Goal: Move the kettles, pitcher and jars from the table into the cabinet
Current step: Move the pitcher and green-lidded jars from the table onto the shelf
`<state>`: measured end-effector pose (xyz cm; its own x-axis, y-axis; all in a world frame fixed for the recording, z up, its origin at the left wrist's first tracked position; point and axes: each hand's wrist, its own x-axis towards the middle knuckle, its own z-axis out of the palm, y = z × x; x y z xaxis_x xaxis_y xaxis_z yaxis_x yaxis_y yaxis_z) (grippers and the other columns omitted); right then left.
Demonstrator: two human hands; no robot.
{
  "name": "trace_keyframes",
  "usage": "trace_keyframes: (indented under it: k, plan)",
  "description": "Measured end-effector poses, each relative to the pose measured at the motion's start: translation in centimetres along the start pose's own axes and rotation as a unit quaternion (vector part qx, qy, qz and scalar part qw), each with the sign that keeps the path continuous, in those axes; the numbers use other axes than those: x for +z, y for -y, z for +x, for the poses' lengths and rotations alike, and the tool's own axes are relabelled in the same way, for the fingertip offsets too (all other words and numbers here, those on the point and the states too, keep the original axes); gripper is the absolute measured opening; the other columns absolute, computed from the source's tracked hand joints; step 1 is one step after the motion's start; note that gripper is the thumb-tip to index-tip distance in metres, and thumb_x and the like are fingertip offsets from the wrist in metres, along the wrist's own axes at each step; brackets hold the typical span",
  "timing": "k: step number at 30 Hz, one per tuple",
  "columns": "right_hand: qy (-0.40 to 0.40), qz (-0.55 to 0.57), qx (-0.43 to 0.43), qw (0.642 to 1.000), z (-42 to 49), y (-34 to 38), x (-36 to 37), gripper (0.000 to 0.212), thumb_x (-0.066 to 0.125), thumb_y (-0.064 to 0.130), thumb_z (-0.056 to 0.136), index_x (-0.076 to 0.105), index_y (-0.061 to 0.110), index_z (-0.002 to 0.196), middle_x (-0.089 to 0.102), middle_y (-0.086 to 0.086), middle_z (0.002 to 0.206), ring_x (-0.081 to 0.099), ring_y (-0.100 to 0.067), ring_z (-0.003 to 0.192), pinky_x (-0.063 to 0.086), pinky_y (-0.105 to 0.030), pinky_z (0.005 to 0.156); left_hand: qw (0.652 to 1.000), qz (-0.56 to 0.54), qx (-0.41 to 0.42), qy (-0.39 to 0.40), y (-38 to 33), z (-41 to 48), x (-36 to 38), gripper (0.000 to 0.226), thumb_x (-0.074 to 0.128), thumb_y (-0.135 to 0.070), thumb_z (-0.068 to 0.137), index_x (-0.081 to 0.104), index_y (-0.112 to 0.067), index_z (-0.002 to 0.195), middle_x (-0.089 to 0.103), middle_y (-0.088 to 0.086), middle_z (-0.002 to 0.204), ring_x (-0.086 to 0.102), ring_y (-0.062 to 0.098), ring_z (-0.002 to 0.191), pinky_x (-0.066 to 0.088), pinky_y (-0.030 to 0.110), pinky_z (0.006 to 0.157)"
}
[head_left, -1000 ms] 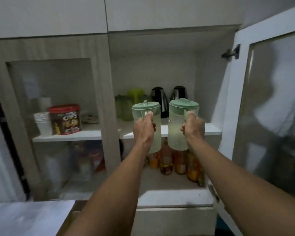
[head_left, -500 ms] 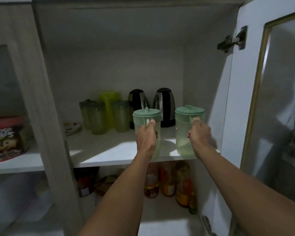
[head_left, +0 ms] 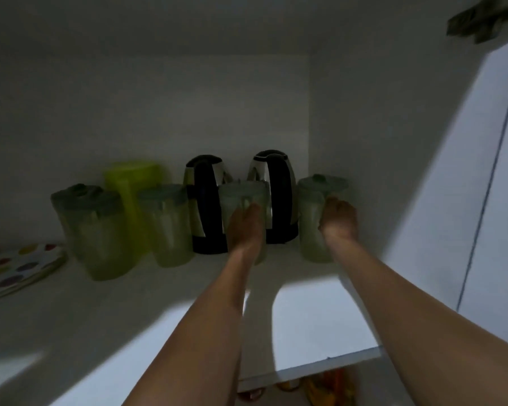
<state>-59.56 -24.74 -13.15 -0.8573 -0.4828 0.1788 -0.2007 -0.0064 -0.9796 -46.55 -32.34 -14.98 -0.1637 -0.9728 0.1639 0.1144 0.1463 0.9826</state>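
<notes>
As we reach deep into the cabinet (head_left: pixel 349 112), the task looks nearly finished; the left kettle (head_left: pixel 206 200) and the right kettle (head_left: pixel 279 186) stand side by side at the back of the shelf (head_left: pixel 129 312), the yellow-green pitcher (head_left: pixel 132 183) stands to their left, and the far-left jar (head_left: pixel 91 230) and the second jar (head_left: pixel 167 227) stand in front of it; our left hand (head_left: pixel 245 227) has its fingers curled round the middle jar (head_left: pixel 235 194), just in front of the gap between the kettles; our right hand (head_left: pixel 339 219) grips the corner jar (head_left: pixel 311 224) at its side, near the cabinet's right wall; both jars seem to sit on the shelf, though blur and dim light keep us from being sure; we judge that what is left is to let go of these two and draw our arms out; the table is out of sight, so we cannot tell whether anything waits there.
</notes>
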Motion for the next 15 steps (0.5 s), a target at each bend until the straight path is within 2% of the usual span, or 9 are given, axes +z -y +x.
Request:
trace_keyframes:
  k: [2, 3, 4, 6, 9, 11, 13, 14, 15]
  plan:
    - [0.004, 0.019, 0.002, 1.000, 2.1, -0.7, 1.2, 0.056, 0.035, 0.043, 0.092, 0.065, -0.004, 0.095, 0.067, -0.025, 0.102, 0.065, -0.046, 0.102, 0.052, -0.053, 0.092, 1.000, -0.004, 0.017, 0.022, 0.2, 1.2, 0.6, 0.072, 0.049, -0.048, 0.067, 0.056, 0.013, 0.104, 0.060, 0.029, 0.083, 0.057, 0.045, 0.082, 0.044, 0.049, 0.075]
    - [0.007, 0.023, -0.003, 1.000, 3.5, -1.5, 1.7, 0.054, 0.034, 0.047, 0.085, 0.062, 0.001, 0.087, 0.066, -0.022, 0.096, 0.065, -0.046, 0.101, 0.052, -0.055, 0.091, 0.999, -0.007, 0.021, 0.029, -0.2, 1.2, 0.9, 0.057, 0.048, -0.044, 0.069, 0.055, 0.009, 0.088, 0.053, 0.031, 0.076, 0.051, 0.046, 0.076, 0.037, 0.044, 0.072]
    - [0.009, 0.026, -0.001, 1.000, 5.0, -2.3, 2.3, 0.051, 0.033, 0.049, 0.081, 0.060, 0.006, 0.082, 0.064, -0.022, 0.093, 0.065, -0.045, 0.098, 0.053, -0.055, 0.090, 0.999, -0.003, 0.022, 0.030, -0.1, 1.7, 1.4, 0.046, 0.047, -0.044, 0.069, 0.050, 0.002, 0.077, 0.051, 0.037, 0.080, 0.050, 0.052, 0.077, 0.034, 0.044, 0.071]
    - [0.007, 0.032, 0.004, 0.999, 5.1, -1.9, 2.5, 0.046, 0.034, 0.049, 0.078, 0.057, 0.009, 0.075, 0.062, -0.022, 0.092, 0.063, -0.037, 0.090, 0.051, -0.049, 0.085, 0.999, 0.015, 0.034, 0.031, 0.9, 2.7, 2.4, 0.049, 0.045, -0.049, 0.069, 0.046, -0.001, 0.074, 0.054, 0.042, 0.095, 0.056, 0.057, 0.089, 0.040, 0.051, 0.070]
    - [0.023, 0.029, -0.001, 0.999, 6.5, -2.7, 2.9, 0.041, 0.037, 0.051, 0.083, 0.053, 0.014, 0.077, 0.060, -0.021, 0.096, 0.060, -0.034, 0.091, 0.051, -0.047, 0.090, 0.998, 0.025, 0.054, 0.034, 1.9, 3.6, 3.3, 0.076, 0.043, -0.058, 0.070, 0.053, 0.012, 0.099, 0.055, 0.042, 0.109, 0.056, 0.058, 0.099, 0.046, 0.065, 0.088]
    - [0.031, 0.024, 0.007, 0.999, 6.8, -2.8, 2.8, 0.052, 0.035, 0.062, 0.076, 0.055, 0.014, 0.079, 0.062, -0.022, 0.098, 0.062, -0.035, 0.094, 0.050, -0.055, 0.096, 0.997, 0.010, 0.061, 0.039, 1.0, 2.9, 3.0, 0.074, 0.044, -0.056, 0.072, 0.054, 0.013, 0.095, 0.057, 0.041, 0.100, 0.057, 0.057, 0.097, 0.048, 0.062, 0.086]
    - [0.051, 0.016, 0.022, 0.998, 5.7, -1.9, 1.9, 0.074, 0.033, 0.072, 0.075, 0.062, 0.008, 0.099, 0.065, -0.023, 0.111, 0.063, -0.034, 0.102, 0.049, -0.049, 0.098, 0.997, 0.013, 0.059, 0.039, 0.6, 2.3, 2.7, 0.055, 0.046, -0.054, 0.075, 0.061, -0.001, 0.075, 0.059, 0.023, 0.071, 0.060, 0.051, 0.084, 0.049, 0.049, 0.076]
    - [0.061, 0.008, 0.031, 0.998, 4.9, -1.4, 1.4, 0.086, 0.033, 0.074, 0.078, 0.061, 0.003, 0.117, 0.064, -0.023, 0.122, 0.063, -0.033, 0.106, 0.049, -0.044, 0.097, 0.998, 0.019, 0.048, 0.042, 0.5, 2.1, 2.6, 0.053, 0.048, -0.058, 0.076, 0.064, -0.008, 0.076, 0.058, 0.017, 0.067, 0.061, 0.049, 0.083, 0.047, 0.046, 0.076]
    - [0.069, -0.004, 0.032, 0.997, 4.3, -1.0, 0.8, 0.093, 0.033, 0.076, 0.081, 0.055, 0.000, 0.130, 0.061, -0.023, 0.130, 0.062, -0.032, 0.109, 0.048, -0.041, 0.096, 0.998, 0.019, 0.034, 0.053, 0.8, 2.1, 2.6, 0.063, 0.050, -0.066, 0.074, 0.067, -0.007, 0.089, 0.062, 0.020, 0.075, 0.062, 0.049, 0.090, 0.049, 0.049, 0.080]
